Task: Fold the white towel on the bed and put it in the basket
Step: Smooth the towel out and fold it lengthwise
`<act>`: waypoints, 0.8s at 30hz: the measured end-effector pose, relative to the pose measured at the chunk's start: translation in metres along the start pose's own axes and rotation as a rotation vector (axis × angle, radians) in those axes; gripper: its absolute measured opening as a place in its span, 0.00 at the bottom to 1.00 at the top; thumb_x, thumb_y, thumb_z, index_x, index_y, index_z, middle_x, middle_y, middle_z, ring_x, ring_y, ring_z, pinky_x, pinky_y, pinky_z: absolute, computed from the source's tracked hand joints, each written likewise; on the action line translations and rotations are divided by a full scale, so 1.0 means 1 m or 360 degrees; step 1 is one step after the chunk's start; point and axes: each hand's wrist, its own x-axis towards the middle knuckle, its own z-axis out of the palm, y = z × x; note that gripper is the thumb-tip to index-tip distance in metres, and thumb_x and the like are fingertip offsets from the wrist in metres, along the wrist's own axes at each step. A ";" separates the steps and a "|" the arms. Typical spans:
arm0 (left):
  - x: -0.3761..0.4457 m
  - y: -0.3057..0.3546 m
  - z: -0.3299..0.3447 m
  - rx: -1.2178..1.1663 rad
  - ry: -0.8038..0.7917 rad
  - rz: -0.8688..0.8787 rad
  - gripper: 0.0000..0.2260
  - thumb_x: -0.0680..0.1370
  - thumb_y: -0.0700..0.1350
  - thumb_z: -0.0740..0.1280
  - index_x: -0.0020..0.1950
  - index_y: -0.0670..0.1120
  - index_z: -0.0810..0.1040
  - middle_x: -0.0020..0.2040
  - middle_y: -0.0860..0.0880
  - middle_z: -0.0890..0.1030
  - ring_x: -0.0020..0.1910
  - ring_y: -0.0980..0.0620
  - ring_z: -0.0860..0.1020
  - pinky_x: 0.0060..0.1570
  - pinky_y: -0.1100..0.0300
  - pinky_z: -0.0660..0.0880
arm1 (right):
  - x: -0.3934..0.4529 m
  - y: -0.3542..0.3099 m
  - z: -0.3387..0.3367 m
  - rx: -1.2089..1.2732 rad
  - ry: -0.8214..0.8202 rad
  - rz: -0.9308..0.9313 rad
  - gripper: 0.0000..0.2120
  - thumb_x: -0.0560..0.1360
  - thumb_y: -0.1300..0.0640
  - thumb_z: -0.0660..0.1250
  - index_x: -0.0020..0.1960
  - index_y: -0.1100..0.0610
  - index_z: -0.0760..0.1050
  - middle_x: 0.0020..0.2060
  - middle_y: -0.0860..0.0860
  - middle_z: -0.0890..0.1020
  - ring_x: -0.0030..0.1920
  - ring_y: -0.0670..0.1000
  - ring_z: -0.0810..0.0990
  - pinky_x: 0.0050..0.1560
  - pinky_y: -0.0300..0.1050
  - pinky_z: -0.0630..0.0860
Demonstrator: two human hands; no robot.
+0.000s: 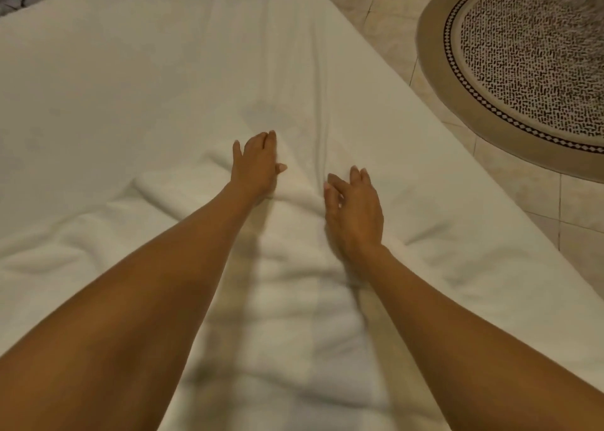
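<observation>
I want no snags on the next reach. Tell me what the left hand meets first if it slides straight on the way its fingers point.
The left hand rests open on the white towel, fingers pointing up the bed. Beyond the towel's far edge, likely only bare bedsheet.

A bedroom: a white-sheeted bed [130, 87], tiled floor [385, 12] and round rug [523, 64].

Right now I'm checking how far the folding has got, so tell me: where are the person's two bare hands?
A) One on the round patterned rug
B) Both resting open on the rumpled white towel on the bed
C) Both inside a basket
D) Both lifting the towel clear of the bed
B: the left hand and the right hand both lie open on the rumpled white towel, which rests on the white-sheeted bed; no basket shows.
</observation>
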 end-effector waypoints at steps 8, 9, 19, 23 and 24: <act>0.016 -0.014 -0.014 -0.0092 0.0143 0.0020 0.18 0.77 0.46 0.66 0.65 0.43 0.70 0.65 0.42 0.73 0.63 0.42 0.72 0.73 0.41 0.50 | 0.024 -0.017 0.014 -0.0284 -0.0136 -0.0318 0.18 0.78 0.50 0.60 0.65 0.56 0.74 0.73 0.59 0.63 0.75 0.57 0.55 0.71 0.52 0.56; 0.018 -0.016 -0.015 -0.0087 0.0167 0.0022 0.17 0.77 0.45 0.66 0.65 0.43 0.70 0.64 0.42 0.73 0.63 0.42 0.72 0.73 0.41 0.50 | 0.026 -0.018 0.017 -0.0345 -0.0141 -0.0319 0.19 0.79 0.50 0.60 0.66 0.55 0.72 0.73 0.59 0.62 0.75 0.57 0.54 0.72 0.53 0.54; 0.029 -0.023 -0.018 0.0011 0.0235 0.0039 0.12 0.75 0.43 0.67 0.59 0.44 0.75 0.55 0.43 0.79 0.55 0.41 0.75 0.61 0.48 0.64 | 0.037 -0.027 0.034 -0.0255 -0.0013 -0.0088 0.10 0.76 0.55 0.64 0.53 0.61 0.76 0.66 0.58 0.70 0.69 0.56 0.63 0.70 0.54 0.58; 0.037 -0.015 -0.035 0.0316 0.0361 0.0080 0.07 0.77 0.42 0.66 0.51 0.41 0.80 0.50 0.42 0.80 0.53 0.41 0.74 0.49 0.51 0.68 | 0.051 -0.027 0.030 -0.0544 0.0105 -0.0261 0.10 0.75 0.62 0.63 0.56 0.61 0.75 0.62 0.58 0.74 0.65 0.58 0.68 0.70 0.51 0.59; 0.041 -0.011 -0.041 0.0296 0.0418 0.0053 0.07 0.77 0.42 0.65 0.51 0.40 0.80 0.51 0.41 0.80 0.53 0.40 0.74 0.47 0.51 0.69 | 0.060 -0.027 0.025 -0.0590 0.0172 -0.0279 0.11 0.75 0.63 0.63 0.57 0.62 0.75 0.61 0.58 0.75 0.65 0.58 0.69 0.70 0.52 0.59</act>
